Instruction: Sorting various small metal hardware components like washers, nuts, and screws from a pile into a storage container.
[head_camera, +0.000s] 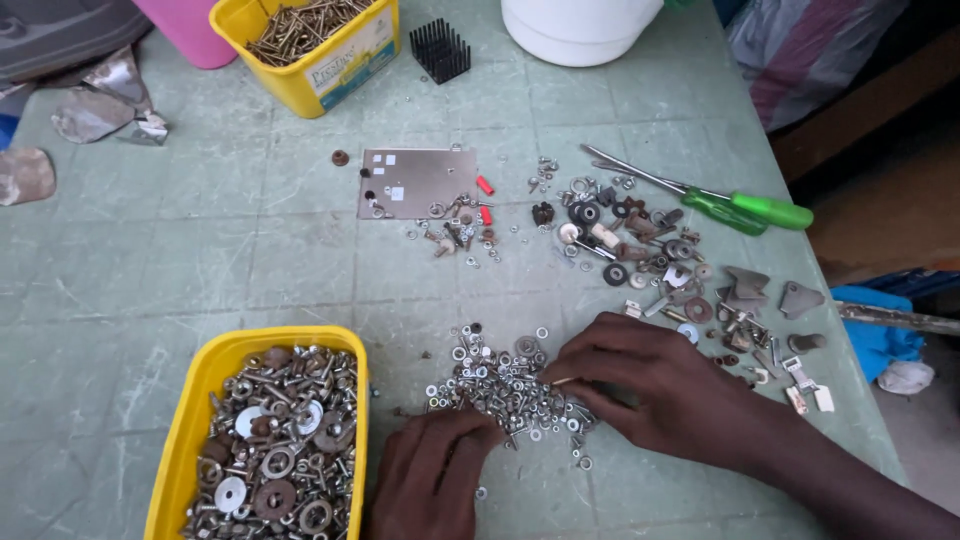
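While both hands rest on the small heap of silver nuts and washers at table centre, the right hand pinches one piece and the left hand lies curled, empty; the yellow plastic tub of bolts sits at nine o'clock.

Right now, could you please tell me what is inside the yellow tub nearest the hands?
The yellow tub holds bolts, nuts and washers, some rusty. Lower layers and its bottom are covered.
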